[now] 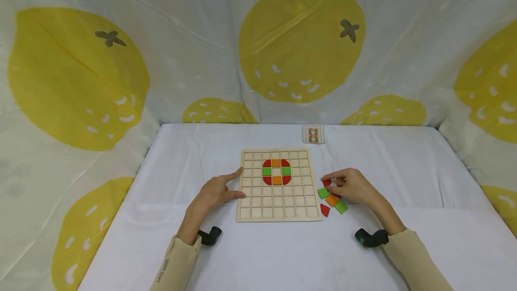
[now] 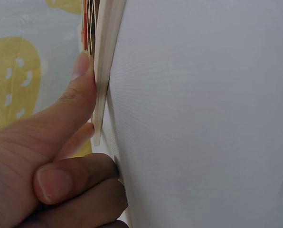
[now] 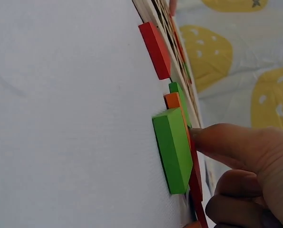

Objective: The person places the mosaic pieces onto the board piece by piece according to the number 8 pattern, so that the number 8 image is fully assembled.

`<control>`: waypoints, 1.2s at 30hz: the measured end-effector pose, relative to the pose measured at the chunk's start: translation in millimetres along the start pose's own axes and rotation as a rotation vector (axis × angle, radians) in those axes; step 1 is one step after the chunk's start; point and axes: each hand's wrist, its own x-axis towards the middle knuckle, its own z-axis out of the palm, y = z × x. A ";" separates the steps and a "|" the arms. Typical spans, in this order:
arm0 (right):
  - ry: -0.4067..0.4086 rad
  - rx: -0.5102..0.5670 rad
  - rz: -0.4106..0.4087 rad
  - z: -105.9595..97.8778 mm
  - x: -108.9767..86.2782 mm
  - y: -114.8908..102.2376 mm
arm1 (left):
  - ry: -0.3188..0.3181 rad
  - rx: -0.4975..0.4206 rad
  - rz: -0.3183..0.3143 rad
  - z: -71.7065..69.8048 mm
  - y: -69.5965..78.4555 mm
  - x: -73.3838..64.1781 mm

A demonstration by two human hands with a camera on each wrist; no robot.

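Observation:
A square wooden grid board [image 1: 258, 213] lies on the table, with a ring of red, orange and green tiles set in its cells. My left hand [image 1: 214, 191] touches the board's left edge with thumb and index finger; the left wrist view shows the thumb [image 2: 75, 95] stretched along the rim and other fingers bent below. Right of the board, my right hand [image 1: 352, 187] has a red tile [image 1: 326, 183] between thumb and index fingertip. Around it lie a green tile [image 1: 323, 193], an orange tile [image 1: 332, 200], another green tile [image 3: 172, 152] and a red tile [image 3: 155, 51].
A small pattern card [image 1: 313, 134] lies behind the board, near the back edge. White cloth [image 1: 282, 255] covers the table, and lemon-printed curtains [image 1: 194, 48] stand at the back and sides. A black wrist device [image 1: 371, 238] sits by the right sleeve.

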 end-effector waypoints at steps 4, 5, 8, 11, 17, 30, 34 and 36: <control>-0.012 0.011 -0.004 -0.3 -0.2 2.0 | -0.001 0.001 -0.001 -0.3 0.8 -0.4; -0.017 0.013 -0.008 -0.5 -0.3 2.1 | 0.000 0.001 0.000 -0.2 0.8 -0.3; -0.021 0.010 -0.018 -0.6 -0.4 2.3 | 0.003 0.007 0.004 0.7 0.6 -0.1; 0.000 0.002 -0.012 -1.2 -0.9 2.1 | 0.008 0.010 0.003 1.4 0.0 -0.3; 0.030 0.017 0.064 -4.8 -3.1 2.6 | 0.013 0.009 -0.001 1.4 1.2 -0.7; 0.108 0.015 0.099 2.2 -3.9 3.4 | 0.018 0.016 0.011 2.2 0.4 -0.7; 0.116 0.030 0.106 2.5 -2.7 1.3 | 0.020 0.018 0.008 1.7 0.1 -1.3; 0.112 0.046 0.113 1.9 -2.1 0.5 | 0.021 0.017 0.007 1.7 0.2 -1.1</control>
